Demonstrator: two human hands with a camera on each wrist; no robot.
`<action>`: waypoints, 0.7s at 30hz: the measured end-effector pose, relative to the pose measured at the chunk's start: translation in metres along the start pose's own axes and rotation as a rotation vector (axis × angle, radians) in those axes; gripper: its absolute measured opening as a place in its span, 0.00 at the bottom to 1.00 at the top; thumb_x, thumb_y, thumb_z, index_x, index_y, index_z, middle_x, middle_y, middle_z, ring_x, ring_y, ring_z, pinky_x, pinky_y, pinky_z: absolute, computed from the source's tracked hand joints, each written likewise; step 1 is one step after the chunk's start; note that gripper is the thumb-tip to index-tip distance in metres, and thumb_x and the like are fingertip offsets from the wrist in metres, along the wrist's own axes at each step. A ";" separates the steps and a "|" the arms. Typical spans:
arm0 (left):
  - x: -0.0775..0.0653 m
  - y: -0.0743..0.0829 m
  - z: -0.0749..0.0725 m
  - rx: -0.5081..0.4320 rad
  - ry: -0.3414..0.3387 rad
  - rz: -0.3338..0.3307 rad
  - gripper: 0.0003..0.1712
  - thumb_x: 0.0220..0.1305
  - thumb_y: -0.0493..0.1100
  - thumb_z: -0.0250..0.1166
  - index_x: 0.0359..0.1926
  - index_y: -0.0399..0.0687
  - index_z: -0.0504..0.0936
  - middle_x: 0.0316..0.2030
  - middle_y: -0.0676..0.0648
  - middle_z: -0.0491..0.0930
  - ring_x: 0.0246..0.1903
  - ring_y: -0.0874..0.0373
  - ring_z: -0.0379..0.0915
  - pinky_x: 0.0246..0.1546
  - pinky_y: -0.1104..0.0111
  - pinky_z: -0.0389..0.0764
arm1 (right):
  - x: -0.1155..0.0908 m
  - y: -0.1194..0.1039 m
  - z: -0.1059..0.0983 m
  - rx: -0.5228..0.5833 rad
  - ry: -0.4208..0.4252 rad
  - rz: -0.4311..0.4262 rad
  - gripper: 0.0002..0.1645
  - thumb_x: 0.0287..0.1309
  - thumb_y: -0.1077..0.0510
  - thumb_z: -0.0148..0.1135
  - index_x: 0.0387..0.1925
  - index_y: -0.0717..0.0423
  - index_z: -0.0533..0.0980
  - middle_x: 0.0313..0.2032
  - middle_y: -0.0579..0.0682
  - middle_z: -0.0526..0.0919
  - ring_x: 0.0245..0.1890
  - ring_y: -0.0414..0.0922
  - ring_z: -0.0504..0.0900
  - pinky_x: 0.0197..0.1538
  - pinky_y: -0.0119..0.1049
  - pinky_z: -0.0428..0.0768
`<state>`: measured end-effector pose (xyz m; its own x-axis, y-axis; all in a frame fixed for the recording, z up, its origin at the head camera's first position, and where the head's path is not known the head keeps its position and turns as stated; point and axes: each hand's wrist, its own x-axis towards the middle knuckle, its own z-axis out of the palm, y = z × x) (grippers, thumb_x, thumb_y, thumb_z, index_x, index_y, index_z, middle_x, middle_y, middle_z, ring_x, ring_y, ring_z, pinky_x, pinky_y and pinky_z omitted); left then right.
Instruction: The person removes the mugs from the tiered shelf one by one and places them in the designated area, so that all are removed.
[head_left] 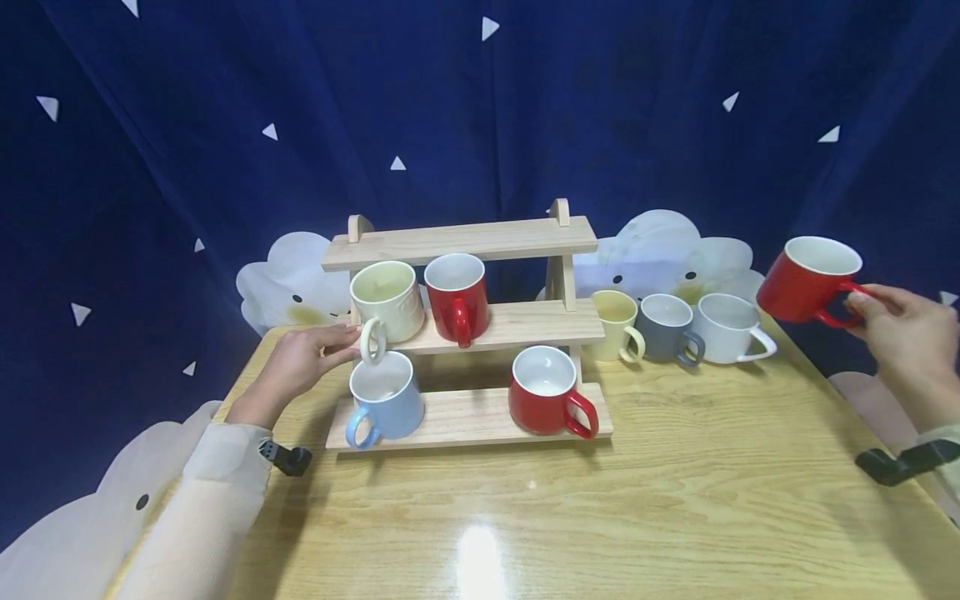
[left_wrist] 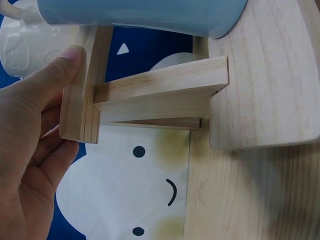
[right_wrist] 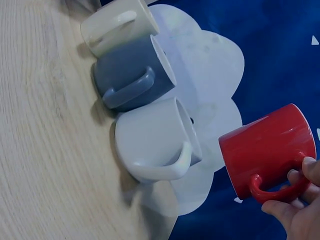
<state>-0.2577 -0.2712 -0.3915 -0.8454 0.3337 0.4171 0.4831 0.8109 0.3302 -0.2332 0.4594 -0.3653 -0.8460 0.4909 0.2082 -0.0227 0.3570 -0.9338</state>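
Observation:
My right hand (head_left: 911, 337) pinches the handle of a red mug (head_left: 806, 279) with a white inside, held in the air at the far right and slightly tilted. The right wrist view shows thumb and fingers on that handle (right_wrist: 280, 192). At the left, my left hand (head_left: 307, 358) grips the end of the middle board of a wooden tiered rack (left_wrist: 80, 100), thumb above and fingers beneath. Beside it on that board stand a cream mug (head_left: 397, 304) and a second red mug (head_left: 457, 300). On the bottom board are a light blue mug (head_left: 393, 400) and a third red mug (head_left: 542, 392).
Right of the rack, a pale yellow mug (head_left: 611, 321), a grey mug (head_left: 662, 333) and a white mug (head_left: 723, 333) stand in a row on the wooden table (head_left: 675, 483). A dark blue curtain (head_left: 450, 100) with white shapes hangs behind.

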 end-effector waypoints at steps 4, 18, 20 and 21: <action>0.001 0.001 -0.001 0.001 -0.002 0.000 0.22 0.57 0.47 0.73 0.52 0.44 0.85 0.48 0.41 0.83 0.53 0.42 0.77 0.52 0.47 0.76 | 0.002 0.007 -0.003 0.052 0.004 0.027 0.13 0.68 0.58 0.58 0.34 0.32 0.76 0.21 0.19 0.77 0.19 0.22 0.78 0.24 0.15 0.76; -0.004 -0.004 0.008 0.002 0.097 0.076 0.21 0.54 0.45 0.75 0.49 0.44 0.86 0.50 0.43 0.84 0.48 0.44 0.80 0.45 0.50 0.80 | 0.003 0.028 -0.007 -0.138 -0.008 0.057 0.26 0.70 0.53 0.54 0.65 0.60 0.69 0.19 0.14 0.72 0.18 0.20 0.76 0.23 0.16 0.75; -0.005 -0.005 0.008 -0.002 0.103 0.073 0.21 0.54 0.45 0.75 0.49 0.44 0.86 0.50 0.43 0.83 0.49 0.44 0.80 0.46 0.49 0.79 | 0.003 0.031 -0.007 -0.167 -0.010 0.066 0.30 0.71 0.52 0.54 0.67 0.64 0.67 0.18 0.13 0.71 0.18 0.20 0.76 0.22 0.15 0.74; -0.006 -0.005 0.007 -0.004 0.105 0.070 0.21 0.54 0.45 0.75 0.49 0.44 0.86 0.50 0.43 0.84 0.49 0.44 0.80 0.46 0.49 0.79 | 0.003 0.033 -0.006 -0.177 -0.007 0.070 0.29 0.71 0.51 0.54 0.66 0.63 0.68 0.18 0.12 0.70 0.18 0.20 0.75 0.22 0.16 0.74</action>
<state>-0.2569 -0.2734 -0.4018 -0.7813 0.3373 0.5252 0.5411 0.7855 0.3003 -0.2331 0.4777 -0.3940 -0.8459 0.5142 0.1418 0.1300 0.4566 -0.8801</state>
